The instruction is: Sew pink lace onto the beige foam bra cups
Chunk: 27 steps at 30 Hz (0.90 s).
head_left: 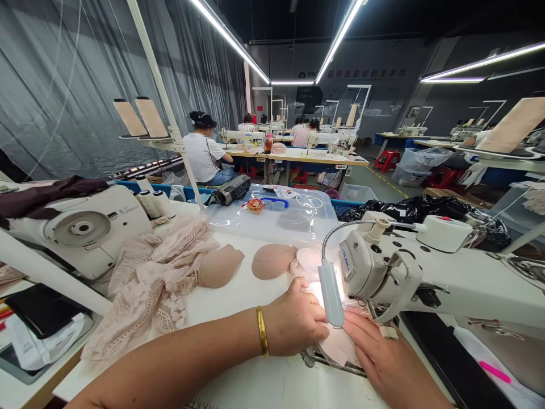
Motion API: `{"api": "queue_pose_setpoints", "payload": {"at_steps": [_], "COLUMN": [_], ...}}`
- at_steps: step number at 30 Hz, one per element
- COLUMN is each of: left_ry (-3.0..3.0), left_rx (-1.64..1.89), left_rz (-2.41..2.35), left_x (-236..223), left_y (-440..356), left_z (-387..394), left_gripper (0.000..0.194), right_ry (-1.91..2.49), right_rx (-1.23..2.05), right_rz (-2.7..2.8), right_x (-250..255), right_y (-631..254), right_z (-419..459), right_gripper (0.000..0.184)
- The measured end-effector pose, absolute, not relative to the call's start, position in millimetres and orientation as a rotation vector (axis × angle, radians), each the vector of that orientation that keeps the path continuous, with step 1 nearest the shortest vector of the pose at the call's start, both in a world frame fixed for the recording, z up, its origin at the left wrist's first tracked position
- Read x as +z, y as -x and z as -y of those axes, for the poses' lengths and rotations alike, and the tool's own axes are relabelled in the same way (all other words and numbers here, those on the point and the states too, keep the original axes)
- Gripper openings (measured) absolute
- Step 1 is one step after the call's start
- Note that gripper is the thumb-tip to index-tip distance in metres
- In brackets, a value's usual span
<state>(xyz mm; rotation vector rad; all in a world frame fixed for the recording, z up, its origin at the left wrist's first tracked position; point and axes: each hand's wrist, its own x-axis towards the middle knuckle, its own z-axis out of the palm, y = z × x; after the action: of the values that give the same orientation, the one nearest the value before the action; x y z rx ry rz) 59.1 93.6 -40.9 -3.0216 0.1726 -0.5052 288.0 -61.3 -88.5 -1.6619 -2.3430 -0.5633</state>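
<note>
My left hand (293, 318), with a gold bangle at the wrist and a ring, rests on the white table (255, 375) with its fingers curled down on a pale pink fabric piece (338, 343) under the head of the white sewing machine (426, 272). My right hand (378, 355) lies flat on the same piece, fingers stretched toward the needle area. A small lamp (331, 295) on a gooseneck hangs just above both hands and hides the fingertips.
Two beige padded cups (221, 266) (272, 261) and a heap of pink lace (149, 284) lie left of my hands. A clear plastic bin (276, 216) stands behind. Another sewing machine (80, 230) is at left. Other people sit sewing at far tables.
</note>
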Motion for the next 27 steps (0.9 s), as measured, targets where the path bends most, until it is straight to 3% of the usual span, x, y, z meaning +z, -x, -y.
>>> {"api": "queue_pose_setpoints", "payload": {"at_steps": [14, 27], "left_ry": [2.927, 2.83], "left_rx": [-0.551, -0.517], "left_rz": [-0.132, -0.09], "left_x": [-46.2, -41.2], "left_y": [-65.7, -64.2], "left_z": [-93.3, -85.8], "left_gripper": [0.02, 0.015], "right_ry": [1.845, 1.771], "right_rx": [-0.472, -0.409], "right_rz": [2.194, 2.112], "right_x": [-111.6, -91.3], "right_y": [-300.2, -296.4], "right_z": [62.5, 64.7], "right_gripper": [0.06, 0.041]}}
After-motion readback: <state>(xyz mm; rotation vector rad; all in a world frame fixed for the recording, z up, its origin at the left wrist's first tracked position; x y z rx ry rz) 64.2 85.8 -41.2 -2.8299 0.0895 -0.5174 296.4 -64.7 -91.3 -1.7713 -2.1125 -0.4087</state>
